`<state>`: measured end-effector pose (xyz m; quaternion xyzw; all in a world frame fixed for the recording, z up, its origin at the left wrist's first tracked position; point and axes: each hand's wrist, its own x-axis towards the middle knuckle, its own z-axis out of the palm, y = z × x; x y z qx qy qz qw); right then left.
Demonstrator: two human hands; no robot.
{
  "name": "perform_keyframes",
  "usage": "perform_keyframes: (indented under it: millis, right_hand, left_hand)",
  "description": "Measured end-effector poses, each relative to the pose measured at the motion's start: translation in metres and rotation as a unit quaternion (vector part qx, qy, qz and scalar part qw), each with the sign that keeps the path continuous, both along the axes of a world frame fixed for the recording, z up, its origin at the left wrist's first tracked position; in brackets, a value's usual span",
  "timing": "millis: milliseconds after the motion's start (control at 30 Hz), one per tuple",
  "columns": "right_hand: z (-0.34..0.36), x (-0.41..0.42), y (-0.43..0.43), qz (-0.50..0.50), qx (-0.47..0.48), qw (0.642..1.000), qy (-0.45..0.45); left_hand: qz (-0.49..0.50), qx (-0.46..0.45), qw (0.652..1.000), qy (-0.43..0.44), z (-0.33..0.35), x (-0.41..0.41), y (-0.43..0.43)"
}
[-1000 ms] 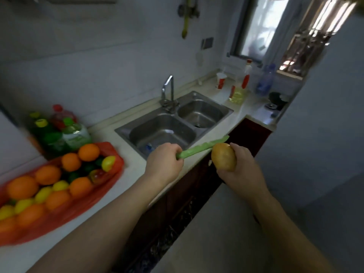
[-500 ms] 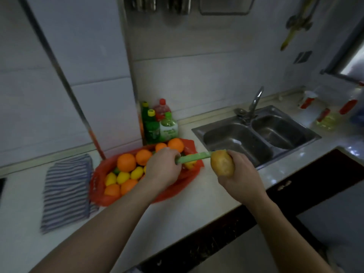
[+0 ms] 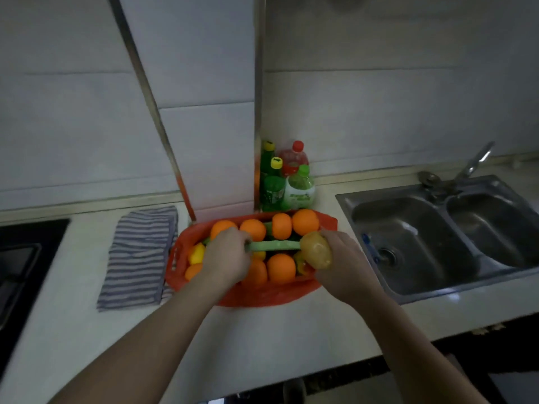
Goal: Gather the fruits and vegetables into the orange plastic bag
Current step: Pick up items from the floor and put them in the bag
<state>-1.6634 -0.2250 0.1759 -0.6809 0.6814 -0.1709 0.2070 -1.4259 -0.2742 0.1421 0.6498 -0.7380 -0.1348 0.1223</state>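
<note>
The orange plastic bag (image 3: 262,294) lies open on the white counter, filled with several oranges (image 3: 281,268), yellow fruits (image 3: 197,253) and some green produce. My left hand (image 3: 226,258) hovers over the bag's left half and grips one end of a long green vegetable (image 3: 274,245), which lies level across the bag. My right hand (image 3: 339,262) is over the bag's right edge and holds a brown potato (image 3: 316,249) in its curled fingers. The vegetable's far end touches the potato.
Several drink bottles (image 3: 287,182) stand against the wall right behind the bag. A striped cloth (image 3: 140,255) lies to the left, with a black hob (image 3: 20,263) beyond it. A steel double sink (image 3: 443,237) with a tap is on the right.
My view has swung left from the sink to the bag. Both hands, carrying the green vegetable and the potato, have come from the counter edge to above the bag.
</note>
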Motion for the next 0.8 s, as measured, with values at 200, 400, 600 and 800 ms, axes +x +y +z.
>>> perform_keyframes:
  millis: [200, 400, 600, 800]
  right_hand:
    - [-0.025, -0.016, -0.056, 0.092, 0.026, 0.995, 0.025]
    - [-0.057, -0.023, -0.096, 0.184, 0.069, 0.979, 0.056]
    - [-0.080, -0.020, -0.118, 0.239, 0.098, 0.965, 0.050]
    - [-0.092, -0.016, -0.128, 0.267, 0.106, 0.957, 0.043]
  left_hand:
    - [0.053, 0.031, 0.998, -0.027, -0.028, -0.006, -0.026]
    - [0.087, 0.050, 0.995, -0.027, -0.059, -0.014, -0.037]
    - [0.106, 0.061, 0.992, -0.022, -0.077, -0.010, -0.041]
    - [0.111, 0.065, 0.992, -0.002, -0.092, -0.005, -0.040]
